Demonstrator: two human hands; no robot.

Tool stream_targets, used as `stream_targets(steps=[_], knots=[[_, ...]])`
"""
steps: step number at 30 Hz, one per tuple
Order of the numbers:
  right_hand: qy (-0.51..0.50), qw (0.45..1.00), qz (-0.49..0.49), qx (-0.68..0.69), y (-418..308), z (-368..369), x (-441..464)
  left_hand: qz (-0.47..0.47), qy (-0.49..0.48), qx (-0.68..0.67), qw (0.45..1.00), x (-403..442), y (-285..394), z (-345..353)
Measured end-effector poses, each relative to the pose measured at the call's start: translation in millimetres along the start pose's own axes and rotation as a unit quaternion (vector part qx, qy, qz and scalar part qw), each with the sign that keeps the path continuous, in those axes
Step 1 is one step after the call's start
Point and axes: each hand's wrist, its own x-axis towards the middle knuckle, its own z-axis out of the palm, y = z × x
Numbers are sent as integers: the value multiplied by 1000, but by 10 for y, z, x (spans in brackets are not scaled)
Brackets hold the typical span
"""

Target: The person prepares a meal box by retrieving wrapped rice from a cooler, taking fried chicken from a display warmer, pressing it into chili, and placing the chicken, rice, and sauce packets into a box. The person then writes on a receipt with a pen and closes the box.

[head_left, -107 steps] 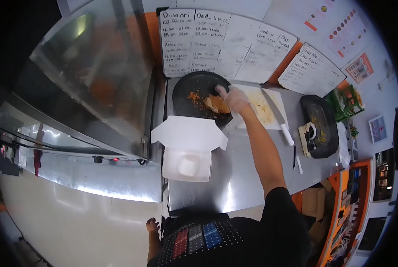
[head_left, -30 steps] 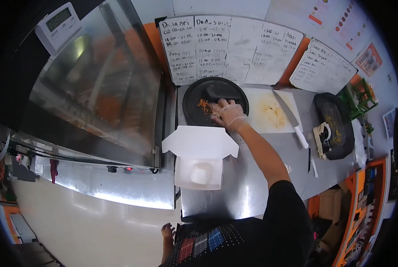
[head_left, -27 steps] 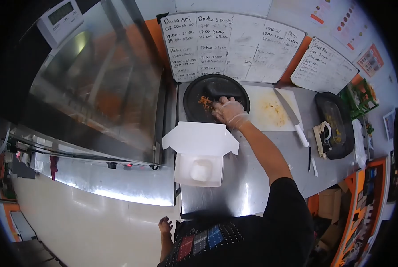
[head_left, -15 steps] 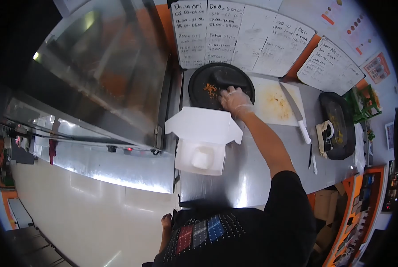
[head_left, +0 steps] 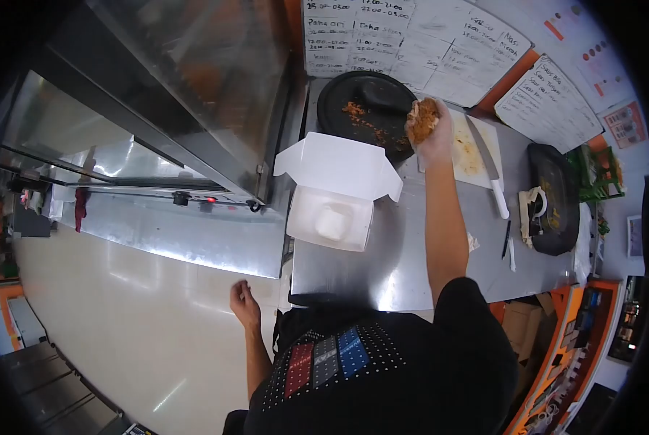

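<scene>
My right hand (head_left: 438, 141), in a clear plastic glove, is closed around a piece of fried chicken (head_left: 421, 120). It is raised over the right side of a round black tray (head_left: 374, 90), where brown crumbs (head_left: 353, 111) lie. Below the tray, a white paper box (head_left: 346, 161) stands with its lid up; inside sits a white mound that looks like rice (head_left: 332, 223). My left hand (head_left: 245, 304) hangs over the floor, away from the counter, fingers loosely bent and apart, holding nothing.
A white cutting board (head_left: 469, 156) with a knife (head_left: 486, 158) lies right of the tray. Farther right is a black container (head_left: 562, 228) with tongs-like items at its edge. A glass-fronted warming cabinet (head_left: 194, 109) stands left. Whiteboards (head_left: 411, 43) line the back.
My right hand has lifted the fried chicken from the tray and moved right. My left hand has swung up and farther out to the left. The view has shifted.
</scene>
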Motion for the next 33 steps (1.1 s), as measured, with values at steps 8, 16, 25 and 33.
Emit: stream_targets(steps=[8, 16, 25, 33], knots=[[-111, 985, 115, 60, 748, 23, -1399, 421, -223, 58, 877, 467, 2126, 903], [25, 983, -8, -182, 1538, -280, -1452, 291, -372, 234, 850, 452, 2096, 1531], [-69, 860, -250, -439, 1959, -522, -1402, 265, -322, 204, 886, 467, 1994, 1584], [-29, 971, -89, -222, 1948, -592, -1228, 269, -403, 212, 849, 376, 2019, 1585]])
